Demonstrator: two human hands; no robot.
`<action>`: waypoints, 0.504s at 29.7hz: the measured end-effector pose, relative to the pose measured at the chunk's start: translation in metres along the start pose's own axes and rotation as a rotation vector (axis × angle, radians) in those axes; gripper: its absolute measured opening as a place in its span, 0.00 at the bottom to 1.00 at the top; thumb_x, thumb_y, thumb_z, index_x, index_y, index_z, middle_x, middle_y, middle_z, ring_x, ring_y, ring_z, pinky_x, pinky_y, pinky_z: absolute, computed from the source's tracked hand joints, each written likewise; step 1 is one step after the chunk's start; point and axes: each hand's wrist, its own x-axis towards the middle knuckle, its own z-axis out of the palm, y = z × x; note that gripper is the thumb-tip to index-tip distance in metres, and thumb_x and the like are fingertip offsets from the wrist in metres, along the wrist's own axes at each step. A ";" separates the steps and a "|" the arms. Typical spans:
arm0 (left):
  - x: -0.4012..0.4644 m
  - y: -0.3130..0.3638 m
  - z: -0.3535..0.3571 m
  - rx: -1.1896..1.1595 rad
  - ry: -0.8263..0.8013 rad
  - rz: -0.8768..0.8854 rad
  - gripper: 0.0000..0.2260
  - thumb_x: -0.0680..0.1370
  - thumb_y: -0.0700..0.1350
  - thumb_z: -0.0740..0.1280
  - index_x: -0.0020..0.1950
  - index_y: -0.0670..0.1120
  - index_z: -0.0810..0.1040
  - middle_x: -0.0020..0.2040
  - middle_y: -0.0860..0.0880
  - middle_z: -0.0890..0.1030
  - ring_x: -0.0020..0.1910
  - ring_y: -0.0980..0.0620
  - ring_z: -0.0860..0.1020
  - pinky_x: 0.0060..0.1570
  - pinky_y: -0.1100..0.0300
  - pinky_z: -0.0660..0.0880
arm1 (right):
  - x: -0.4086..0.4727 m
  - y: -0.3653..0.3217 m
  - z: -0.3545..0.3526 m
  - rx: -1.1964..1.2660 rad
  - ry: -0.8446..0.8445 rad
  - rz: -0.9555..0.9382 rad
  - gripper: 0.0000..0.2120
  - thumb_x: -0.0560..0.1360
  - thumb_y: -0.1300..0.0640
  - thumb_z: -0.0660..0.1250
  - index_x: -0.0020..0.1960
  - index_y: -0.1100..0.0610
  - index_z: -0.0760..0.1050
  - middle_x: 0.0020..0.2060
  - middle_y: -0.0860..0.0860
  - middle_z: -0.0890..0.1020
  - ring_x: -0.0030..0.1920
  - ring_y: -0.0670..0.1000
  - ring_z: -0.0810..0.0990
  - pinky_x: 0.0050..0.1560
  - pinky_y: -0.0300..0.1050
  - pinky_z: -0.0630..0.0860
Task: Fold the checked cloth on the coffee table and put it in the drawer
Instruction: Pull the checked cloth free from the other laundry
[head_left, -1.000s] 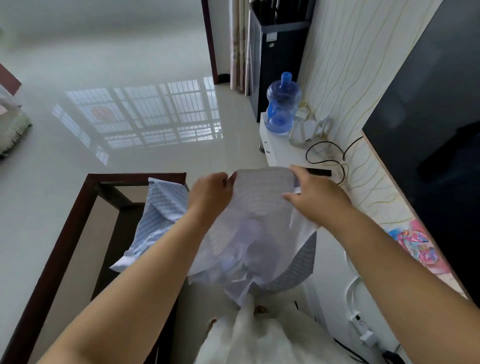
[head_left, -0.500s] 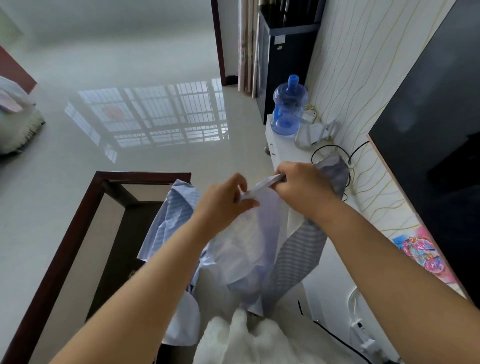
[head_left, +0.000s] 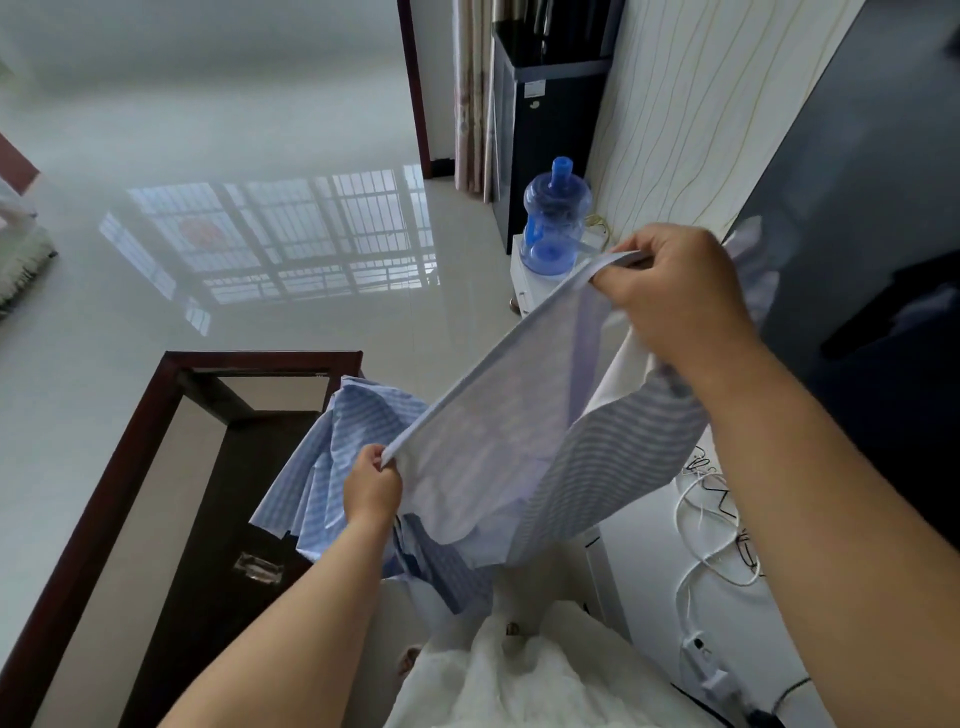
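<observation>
The pale blue-and-white checked cloth (head_left: 483, 467) is held up in the air, stretched along one hemmed edge that runs on a slant between the two hands. The left hand (head_left: 371, 491) is low, over the near corner of the dark wood-framed, glass-topped coffee table (head_left: 130, 467), with its fingers (head_left: 382, 460) pinched shut on the lower end of that edge. The right hand (head_left: 675, 296) is raised higher and further off, in front of the cream wall with thin wavy stripes (head_left: 675, 119); its fingers (head_left: 615, 280) are curled tight around the upper end of the edge.

Below the taut edge the cloth hangs in loose folds. One bunch drapes to the left over the table corner; whether it rests on the glass or hangs just clear of it is hard to tell. Another part falls to the right under the right forearm.

A blue plastic water jug (head_left: 553, 223) stands on a low white cabinet (head_left: 524, 291) beside the wall, beyond the hands. White cables (head_left: 701, 525) lie coiled on the cabinet's top near the right forearm, and a dark screen (head_left: 857, 260) fills the wall at right.
</observation>
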 end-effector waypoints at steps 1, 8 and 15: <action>0.002 0.006 -0.003 -0.021 0.021 0.024 0.09 0.78 0.39 0.58 0.39 0.48 0.72 0.35 0.49 0.75 0.38 0.47 0.73 0.33 0.56 0.66 | 0.007 0.010 -0.004 -0.024 0.050 0.017 0.06 0.73 0.59 0.65 0.40 0.60 0.78 0.31 0.53 0.77 0.36 0.52 0.76 0.33 0.39 0.70; -0.003 0.088 -0.034 0.189 0.155 0.269 0.13 0.76 0.45 0.61 0.32 0.44 0.72 0.27 0.48 0.71 0.30 0.47 0.70 0.26 0.59 0.59 | 0.007 0.053 0.003 -0.353 -0.249 0.188 0.32 0.75 0.52 0.67 0.74 0.51 0.56 0.44 0.57 0.78 0.42 0.58 0.77 0.41 0.48 0.76; -0.058 0.173 -0.037 0.415 0.161 0.761 0.08 0.76 0.47 0.64 0.47 0.45 0.79 0.41 0.42 0.82 0.41 0.39 0.79 0.35 0.56 0.70 | -0.039 0.007 0.062 -0.295 -0.532 -0.240 0.37 0.78 0.56 0.60 0.75 0.35 0.39 0.34 0.53 0.77 0.34 0.53 0.77 0.37 0.49 0.78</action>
